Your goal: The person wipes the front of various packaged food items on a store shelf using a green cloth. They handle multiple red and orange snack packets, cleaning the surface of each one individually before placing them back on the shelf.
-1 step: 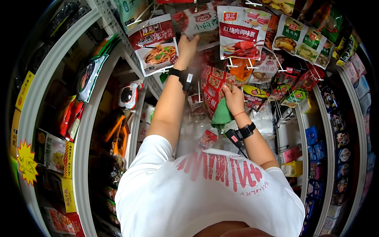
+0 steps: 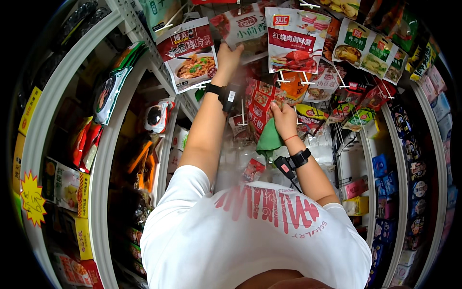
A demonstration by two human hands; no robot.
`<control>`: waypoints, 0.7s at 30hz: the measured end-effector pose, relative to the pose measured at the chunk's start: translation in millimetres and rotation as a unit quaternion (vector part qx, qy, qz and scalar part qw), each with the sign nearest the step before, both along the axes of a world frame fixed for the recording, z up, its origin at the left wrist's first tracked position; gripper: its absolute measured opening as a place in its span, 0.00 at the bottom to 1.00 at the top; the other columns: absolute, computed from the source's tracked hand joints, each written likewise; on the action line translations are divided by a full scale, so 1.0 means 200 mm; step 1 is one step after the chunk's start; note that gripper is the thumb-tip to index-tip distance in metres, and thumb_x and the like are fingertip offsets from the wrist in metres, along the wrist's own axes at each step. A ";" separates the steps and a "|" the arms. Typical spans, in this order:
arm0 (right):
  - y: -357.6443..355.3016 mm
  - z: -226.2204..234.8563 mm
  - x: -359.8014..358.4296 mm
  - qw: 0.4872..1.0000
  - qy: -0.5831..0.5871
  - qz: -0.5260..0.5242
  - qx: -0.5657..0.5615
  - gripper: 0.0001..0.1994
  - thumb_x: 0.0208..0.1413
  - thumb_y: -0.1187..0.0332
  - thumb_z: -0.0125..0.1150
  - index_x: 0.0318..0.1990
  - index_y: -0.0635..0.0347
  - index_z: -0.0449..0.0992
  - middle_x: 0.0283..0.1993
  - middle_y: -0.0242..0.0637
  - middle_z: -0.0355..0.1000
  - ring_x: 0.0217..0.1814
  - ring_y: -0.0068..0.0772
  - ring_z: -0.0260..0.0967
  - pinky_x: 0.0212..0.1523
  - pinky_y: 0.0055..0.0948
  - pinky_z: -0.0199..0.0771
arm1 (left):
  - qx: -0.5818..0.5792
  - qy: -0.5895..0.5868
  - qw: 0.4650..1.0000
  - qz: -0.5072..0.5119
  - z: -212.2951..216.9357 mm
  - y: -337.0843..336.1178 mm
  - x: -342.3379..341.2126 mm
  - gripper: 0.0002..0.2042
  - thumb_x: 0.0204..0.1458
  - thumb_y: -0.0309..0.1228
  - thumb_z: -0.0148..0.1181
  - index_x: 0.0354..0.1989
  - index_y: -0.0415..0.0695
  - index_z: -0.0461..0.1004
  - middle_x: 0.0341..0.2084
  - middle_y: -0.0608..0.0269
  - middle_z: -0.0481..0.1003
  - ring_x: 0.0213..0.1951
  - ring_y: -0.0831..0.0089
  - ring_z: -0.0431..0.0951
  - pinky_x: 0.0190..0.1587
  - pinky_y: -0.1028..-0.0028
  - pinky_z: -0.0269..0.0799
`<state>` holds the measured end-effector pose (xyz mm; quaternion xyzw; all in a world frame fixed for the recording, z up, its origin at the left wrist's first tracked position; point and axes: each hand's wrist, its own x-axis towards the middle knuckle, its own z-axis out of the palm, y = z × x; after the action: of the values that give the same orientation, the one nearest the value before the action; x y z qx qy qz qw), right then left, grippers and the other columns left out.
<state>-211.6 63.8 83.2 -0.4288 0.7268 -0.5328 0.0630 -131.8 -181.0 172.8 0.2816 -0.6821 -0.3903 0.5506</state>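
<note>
My left hand (image 2: 228, 60) reaches up to the hanging rack and grips the lower left edge of a pale pouch with a red top (image 2: 248, 30); some fingertips are hidden. Lower and to the right, my right hand (image 2: 285, 119) is closed round a green cloth (image 2: 270, 138), which droops below the fingers. Its thumb lies against the right side of a red patterned packet (image 2: 260, 106). Beside my left hand hangs a red-and-white pouch with a picture of a bowl (image 2: 191, 58). A white-and-red sauce pouch (image 2: 296, 41) hangs between and above my hands.
White metal hooks (image 2: 304, 77) stick out among the packets. An orange packet (image 2: 292, 85) and several green-and-white packets (image 2: 353, 43) hang to the right. Grey shelf uprights (image 2: 98, 192) with bagged and boxed goods stand at the left, and further shelving (image 2: 392, 192) at the right.
The green cloth and the red packet have shifted very slightly with my right hand. My left hand stays in the same place.
</note>
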 end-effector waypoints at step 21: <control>0.19 -0.17 -0.10 0.900 -0.414 0.128 -0.052 0.13 0.58 0.67 0.58 0.44 0.69 0.74 0.35 0.36 0.74 0.32 0.22 0.71 0.33 0.20 0.74 | -0.334 -0.096 0.931 0.110 -0.12 0.68 0.27 0.27 0.47 0.26 0.62 0.58 0.41 0.64 0.55 0.49 0.62 0.57 0.56 0.64 0.57 0.63 0.63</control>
<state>-230.6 102.8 48.8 -0.2618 0.5453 -0.6866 0.4035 -78.1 -44.8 148.1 0.1908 -0.7873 -0.0477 0.5844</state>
